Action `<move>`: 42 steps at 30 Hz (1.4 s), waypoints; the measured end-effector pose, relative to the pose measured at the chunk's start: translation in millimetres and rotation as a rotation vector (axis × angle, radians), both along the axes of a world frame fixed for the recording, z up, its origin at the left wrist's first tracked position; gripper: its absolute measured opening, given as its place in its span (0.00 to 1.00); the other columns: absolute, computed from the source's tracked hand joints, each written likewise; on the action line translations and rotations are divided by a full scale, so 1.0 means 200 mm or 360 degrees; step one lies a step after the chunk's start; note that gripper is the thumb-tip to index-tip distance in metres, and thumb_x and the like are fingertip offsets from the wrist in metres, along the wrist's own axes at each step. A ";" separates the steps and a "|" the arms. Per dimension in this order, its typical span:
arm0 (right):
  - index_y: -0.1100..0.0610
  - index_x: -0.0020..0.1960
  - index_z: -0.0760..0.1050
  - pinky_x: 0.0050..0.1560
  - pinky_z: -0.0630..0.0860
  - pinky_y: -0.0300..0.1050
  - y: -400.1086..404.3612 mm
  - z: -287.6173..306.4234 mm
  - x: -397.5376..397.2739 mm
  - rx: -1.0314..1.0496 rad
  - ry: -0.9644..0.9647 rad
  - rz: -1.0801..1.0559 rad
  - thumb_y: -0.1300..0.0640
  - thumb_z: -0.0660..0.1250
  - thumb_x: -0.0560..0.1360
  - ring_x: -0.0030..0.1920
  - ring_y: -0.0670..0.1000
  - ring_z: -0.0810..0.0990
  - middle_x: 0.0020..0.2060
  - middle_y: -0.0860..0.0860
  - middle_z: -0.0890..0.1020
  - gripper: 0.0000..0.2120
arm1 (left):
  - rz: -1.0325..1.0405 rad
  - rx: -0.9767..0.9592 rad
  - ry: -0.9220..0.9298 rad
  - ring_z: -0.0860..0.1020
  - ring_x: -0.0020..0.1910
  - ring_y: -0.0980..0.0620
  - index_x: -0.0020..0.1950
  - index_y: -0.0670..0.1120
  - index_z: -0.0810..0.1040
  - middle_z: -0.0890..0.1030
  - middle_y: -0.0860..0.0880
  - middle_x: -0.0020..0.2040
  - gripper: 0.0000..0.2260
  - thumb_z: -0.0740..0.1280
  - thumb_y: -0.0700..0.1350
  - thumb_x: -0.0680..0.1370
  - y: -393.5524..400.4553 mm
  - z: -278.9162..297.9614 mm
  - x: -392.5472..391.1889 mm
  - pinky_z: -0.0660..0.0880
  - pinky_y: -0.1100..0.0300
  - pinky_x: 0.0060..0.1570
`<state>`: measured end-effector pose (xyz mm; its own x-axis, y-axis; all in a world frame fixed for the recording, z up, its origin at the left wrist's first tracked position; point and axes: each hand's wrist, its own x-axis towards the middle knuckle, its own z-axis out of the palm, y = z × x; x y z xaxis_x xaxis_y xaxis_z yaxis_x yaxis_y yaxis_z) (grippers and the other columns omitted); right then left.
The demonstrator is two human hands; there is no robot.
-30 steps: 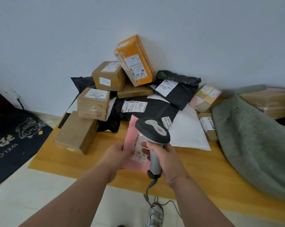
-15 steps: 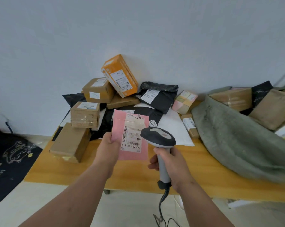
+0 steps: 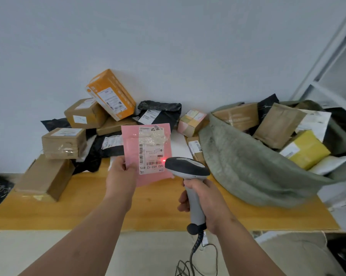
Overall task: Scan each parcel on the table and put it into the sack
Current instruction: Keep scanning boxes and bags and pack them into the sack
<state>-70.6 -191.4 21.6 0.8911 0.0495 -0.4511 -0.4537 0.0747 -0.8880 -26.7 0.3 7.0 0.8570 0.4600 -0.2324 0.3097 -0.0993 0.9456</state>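
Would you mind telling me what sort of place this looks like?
Probably a small parcel sorting or dispatch point. Labelled boxes and mailers are piled on a wooden table, a handheld barcode scanner is aimed at a pink parcel, and a green sack already holds packages.

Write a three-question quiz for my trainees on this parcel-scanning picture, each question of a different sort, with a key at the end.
1. True or false: the left hand holds the pink parcel up off the table.
2. The scanner is gripped by: A) the right hand; B) the left hand; C) neither hand.
3. Fill in: the red scan light falls on the parcel's white ____.

Key
1. True.
2. A.
3. Label: the red dot sits by its lower barcode. The green sack lies to the right, already holding parcels.
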 end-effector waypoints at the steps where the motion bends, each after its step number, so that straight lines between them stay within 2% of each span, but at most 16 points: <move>1: 0.61 0.53 0.76 0.37 0.76 0.47 -0.04 0.01 0.00 0.0001 -0.0012 -0.0008 0.58 0.66 0.77 0.33 0.57 0.81 0.33 0.57 0.81 0.07 | 0.0005 -0.0001 -0.0004 0.80 0.46 0.51 0.54 0.52 0.75 0.81 0.52 0.48 0.05 0.61 0.43 0.81 -0.04 0.00 0.00 0.78 0.54 0.41; 3: 0.62 0.52 0.76 0.36 0.76 0.47 -0.12 0.02 -0.01 0.0013 -0.0029 -0.0017 0.59 0.65 0.77 0.32 0.57 0.80 0.33 0.58 0.81 0.07 | -0.0003 0.0007 -0.0014 0.80 0.46 0.50 0.50 0.53 0.75 0.82 0.52 0.47 0.06 0.61 0.42 0.81 -0.12 0.01 0.00 0.79 0.51 0.44; 7: 0.63 0.53 0.76 0.36 0.76 0.47 -0.25 0.03 -0.01 0.0009 -0.0051 0.0009 0.59 0.65 0.78 0.31 0.56 0.80 0.32 0.58 0.80 0.08 | -0.0006 0.0043 -0.0072 0.77 0.42 0.52 0.45 0.54 0.73 0.80 0.52 0.45 0.09 0.61 0.41 0.81 -0.25 0.04 -0.01 0.74 0.56 0.39; 11: 0.65 0.55 0.75 0.35 0.76 0.47 -0.34 0.02 -0.01 0.0007 -0.0048 0.0004 0.59 0.65 0.78 0.31 0.57 0.80 0.33 0.58 0.80 0.10 | -0.0024 0.0017 -0.0086 0.79 0.45 0.49 0.47 0.53 0.74 0.81 0.51 0.46 0.08 0.61 0.40 0.81 -0.35 0.04 -0.01 0.75 0.54 0.42; 15: 0.64 0.55 0.75 0.36 0.75 0.48 -0.40 0.01 -0.01 0.0025 -0.0037 -0.0002 0.57 0.67 0.76 0.31 0.57 0.79 0.33 0.58 0.80 0.12 | -0.0027 0.0008 -0.0084 0.78 0.44 0.50 0.46 0.53 0.74 0.81 0.52 0.46 0.09 0.61 0.40 0.81 -0.42 0.04 -0.02 0.74 0.57 0.39; 21: 0.63 0.54 0.75 0.35 0.75 0.47 -0.45 -0.02 0.00 0.0023 -0.0015 0.0001 0.59 0.65 0.78 0.31 0.57 0.79 0.32 0.58 0.80 0.08 | -0.0032 0.0039 -0.0076 0.77 0.41 0.53 0.46 0.53 0.73 0.80 0.53 0.44 0.09 0.61 0.40 0.81 -0.46 0.02 0.00 0.71 0.59 0.35; 28: 0.63 0.54 0.75 0.36 0.76 0.48 -0.42 -0.04 0.06 -0.0017 0.0020 -0.0037 0.59 0.65 0.78 0.31 0.57 0.79 0.32 0.58 0.81 0.08 | -0.0092 0.0055 -0.0030 0.79 0.45 0.50 0.52 0.50 0.75 0.81 0.52 0.47 0.05 0.61 0.41 0.82 -0.44 -0.01 0.12 0.75 0.56 0.39; 32: 0.62 0.53 0.75 0.39 0.77 0.50 -0.41 -0.02 0.12 -0.0018 0.0004 -0.0109 0.59 0.65 0.78 0.31 0.57 0.80 0.32 0.58 0.81 0.07 | -0.0160 0.0050 -0.0053 0.79 0.47 0.52 0.48 0.55 0.73 0.81 0.54 0.48 0.07 0.61 0.43 0.82 -0.44 0.01 0.19 0.78 0.54 0.44; 36: 0.62 0.54 0.76 0.39 0.76 0.50 -0.37 -0.02 0.18 0.0004 -0.0033 -0.0184 0.59 0.65 0.79 0.32 0.58 0.80 0.32 0.58 0.81 0.07 | -0.0201 0.0094 -0.0057 0.79 0.48 0.52 0.53 0.52 0.73 0.80 0.55 0.48 0.04 0.61 0.44 0.82 -0.40 0.03 0.27 0.76 0.56 0.42; 42: 0.61 0.51 0.76 0.37 0.76 0.49 -0.32 -0.01 0.21 0.0033 -0.0044 -0.0258 0.60 0.65 0.79 0.31 0.58 0.79 0.31 0.58 0.81 0.05 | -0.0288 0.0137 -0.0072 0.78 0.47 0.54 0.50 0.55 0.72 0.79 0.56 0.46 0.04 0.61 0.45 0.83 -0.37 0.04 0.35 0.74 0.56 0.42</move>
<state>-29.2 -254.8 20.1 0.9003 -0.0872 -0.4264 -0.4093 0.1634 -0.8976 43.5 -73.7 14.2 0.9360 0.3143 -0.1584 0.2370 -0.2302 0.9439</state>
